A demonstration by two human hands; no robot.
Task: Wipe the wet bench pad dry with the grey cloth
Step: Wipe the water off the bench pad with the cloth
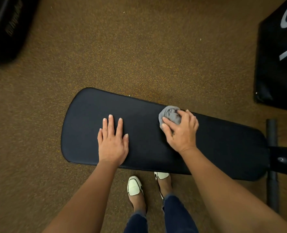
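Presently, grey cloth (170, 116): bunched into a wad, lying on the far edge of the bench pad, toward its narrower right end.
Bench pad (147, 132): black, long and tapered, wide end at left, lying across the view; whether its surface is wet cannot be told from this view.
Right hand (181, 130): on top of the cloth, fingers (166, 125) curled over the wad and gripping it against the pad.
Left hand (112, 140): flat on the pad left of centre, palm down, fingers stretched out and slightly spread, holding nothing; well apart from the cloth.
Bench frame (280, 159): black bar joining the pad at its right end, with a dark crossbar on the floor beside it.
Floor (122, 47): brown speckled surface all around the bench.
Feet (135, 185): two pale shoes just below the near edge of the pad, dark trouser legs above them.
Black object (279, 64): with white markings, on the floor at upper right, apart from the bench.
Dark object (4, 27): at upper left, blurred.
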